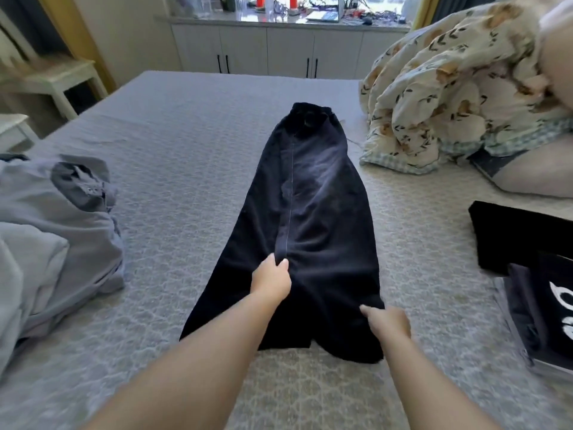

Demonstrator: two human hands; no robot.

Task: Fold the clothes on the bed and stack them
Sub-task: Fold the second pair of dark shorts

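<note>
A pair of dark navy trousers [313, 212] lies lengthwise on the grey bed [186, 144], waistband at the far end, leg hems near me. My left hand [273, 279] rests on the cloth beside the centre seam, fingers curled and pinching the fabric. My right hand [387, 321] sits at the right leg's edge near the hem, fingers bent onto the cloth. A heap of light grey clothes [55, 237] lies at the left. Folded black garments [524, 240] are stacked at the right edge, one with white lettering [558, 308].
A crumpled floral quilt [459, 88] fills the bed's far right, with a pale pillow [539, 178] below it. White cabinets [288, 51] with a cluttered top stand beyond the bed. A cream side table [62, 79] stands at the far left.
</note>
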